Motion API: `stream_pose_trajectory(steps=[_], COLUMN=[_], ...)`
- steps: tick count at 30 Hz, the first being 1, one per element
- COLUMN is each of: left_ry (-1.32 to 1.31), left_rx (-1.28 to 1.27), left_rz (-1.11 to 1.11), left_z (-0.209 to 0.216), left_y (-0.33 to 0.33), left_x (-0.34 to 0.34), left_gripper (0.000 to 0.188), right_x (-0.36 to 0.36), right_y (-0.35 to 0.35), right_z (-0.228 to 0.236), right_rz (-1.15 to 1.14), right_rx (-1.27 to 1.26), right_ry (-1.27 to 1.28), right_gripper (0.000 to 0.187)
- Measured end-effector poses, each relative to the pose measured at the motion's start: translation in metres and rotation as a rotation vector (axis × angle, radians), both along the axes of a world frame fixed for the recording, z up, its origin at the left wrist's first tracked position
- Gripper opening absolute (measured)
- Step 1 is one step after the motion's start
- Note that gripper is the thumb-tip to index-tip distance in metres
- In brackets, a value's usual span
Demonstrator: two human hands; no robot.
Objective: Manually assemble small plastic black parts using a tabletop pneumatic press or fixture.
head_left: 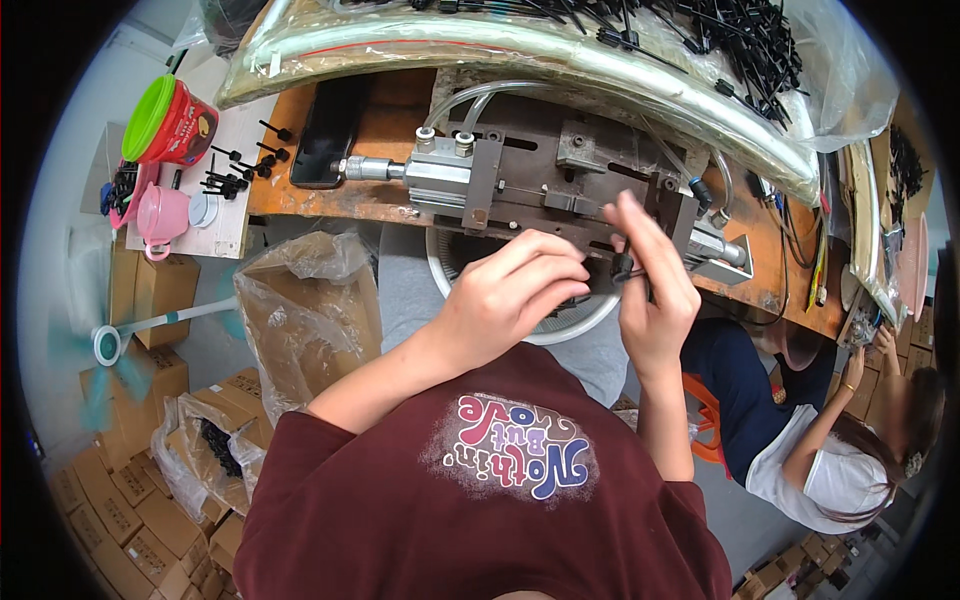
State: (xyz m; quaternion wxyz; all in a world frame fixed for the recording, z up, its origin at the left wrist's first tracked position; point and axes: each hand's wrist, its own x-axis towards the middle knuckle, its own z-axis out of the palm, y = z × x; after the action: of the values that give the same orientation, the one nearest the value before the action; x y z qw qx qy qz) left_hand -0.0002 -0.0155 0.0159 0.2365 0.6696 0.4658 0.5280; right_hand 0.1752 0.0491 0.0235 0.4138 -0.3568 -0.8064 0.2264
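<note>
My right hand [655,285] is raised at the right part of a metal clamping fixture [570,185]. Between its thumb and fingers sits a small black plastic part [621,267]. My left hand [520,285] is just left of it, fingers loosely bent and pointing right, with nothing visible in them. The fixture has a silver pneumatic cylinder [440,180] on its left and another cylinder [715,247] on its right. Under my hands, a white round basket [565,333] rests at my lap, dark pieces partly showing inside.
Black stemmed parts [750,50] heap on the plastic-covered shelf above. A phone [328,135], a red tub [185,125] and a pink cup [163,213] lie leftward. A plastic-lined carton [310,310] stands below, near a fan [108,345]. Another person [830,450] sits at right.
</note>
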Motion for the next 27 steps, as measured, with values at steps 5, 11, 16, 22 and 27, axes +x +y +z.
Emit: stream_pose_trajectory(steps=[5, 11, 16, 22, 27], left_ry=[-0.515, -0.499, 0.305, 0.643, 0.721], left_rx=[-0.255, -0.345, 0.040, 0.136, 0.118], left_rz=[-0.077, -0.104, 0.091, 0.150, 0.125], left_z=[0.001, 0.004, 0.000, -0.022, -0.020], left_y=[0.008, 0.005, 0.004, 0.007, 0.020], left_x=[0.009, -0.001, -0.012, 0.000, -0.002], left_gripper=[0.022, 0.022, 0.027, 0.024, 0.025], right_x=[-0.013, -0.019, -0.010, 0.011, 0.009], right_y=[-0.002, -0.001, -0.004, -0.018, -0.022], right_z=[-0.010, -0.012, -0.008, 0.004, 0.027], right_rz=[0.040, 0.059, -0.067, 0.092, 0.110], right_rx=[0.012, 0.156, -0.127, -0.601, -0.761], right_ry=[0.032, -0.035, 0.266, 0.607, 0.726], right_gripper=[0.051, 0.051, 0.023, 0.047, 0.047])
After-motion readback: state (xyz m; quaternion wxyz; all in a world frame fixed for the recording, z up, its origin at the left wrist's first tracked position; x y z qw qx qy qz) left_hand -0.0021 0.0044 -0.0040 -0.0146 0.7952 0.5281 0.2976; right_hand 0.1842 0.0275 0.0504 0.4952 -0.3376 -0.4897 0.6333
